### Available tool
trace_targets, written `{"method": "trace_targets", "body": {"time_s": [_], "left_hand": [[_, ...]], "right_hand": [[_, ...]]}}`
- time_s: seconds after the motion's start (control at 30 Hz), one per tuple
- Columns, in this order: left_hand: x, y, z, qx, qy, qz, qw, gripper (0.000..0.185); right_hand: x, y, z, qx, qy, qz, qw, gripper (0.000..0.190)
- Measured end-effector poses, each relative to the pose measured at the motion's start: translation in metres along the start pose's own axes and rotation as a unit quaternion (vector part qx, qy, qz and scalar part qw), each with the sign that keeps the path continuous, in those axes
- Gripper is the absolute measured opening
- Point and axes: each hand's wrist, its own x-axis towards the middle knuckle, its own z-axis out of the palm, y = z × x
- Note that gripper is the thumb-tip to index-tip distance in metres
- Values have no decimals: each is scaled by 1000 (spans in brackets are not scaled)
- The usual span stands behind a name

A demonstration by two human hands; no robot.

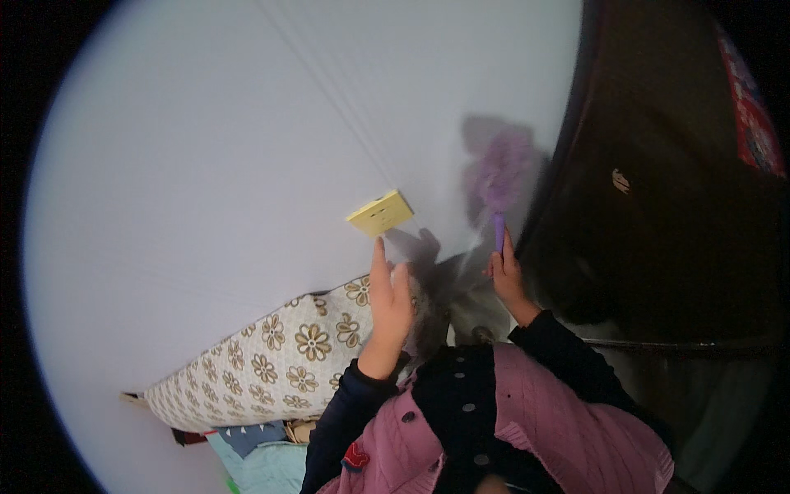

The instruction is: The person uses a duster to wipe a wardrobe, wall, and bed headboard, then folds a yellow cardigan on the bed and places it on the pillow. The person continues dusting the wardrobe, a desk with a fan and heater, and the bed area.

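Observation:
A purple fluffy duster is upright against the pale wall, its head blurred and casting a shadow. My right hand is closed around its purple handle. My left hand is raised with its fingers extended and holds nothing. One fingertip is at the lower edge of a yellow wall socket plate; whether it touches the plate cannot be told. The left hand's shadow falls on the wall to the right of the plate.
A flower-patterned cloth covers a surface along the wall at the lower left. Folded fabrics lie below it. A large dark brown panel stands at the right, with a red patterned item at its far edge.

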Motion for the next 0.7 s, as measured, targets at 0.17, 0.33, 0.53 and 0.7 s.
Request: {"method": "trace_targets", "body": {"time_s": [0.17, 0.33, 0.53, 0.7], "left_hand": [[-1, 2, 8, -19, -31, 1, 999, 56], [-3, 4, 13, -11, -59, 5, 998, 54], [-7, -8, 7, -14, -61, -20, 998, 53], [-14, -20, 4, -13, -79, -24, 996, 53]], "right_hand": [[3, -6, 12, 27, -23, -115, 993, 62], [10, -28, 31, 180, -50, -23, 982, 50], [-6, -46, 48, 305, -118, 98, 940, 31], [-6, -39, 69, 347, -182, 112, 913, 28]]}}
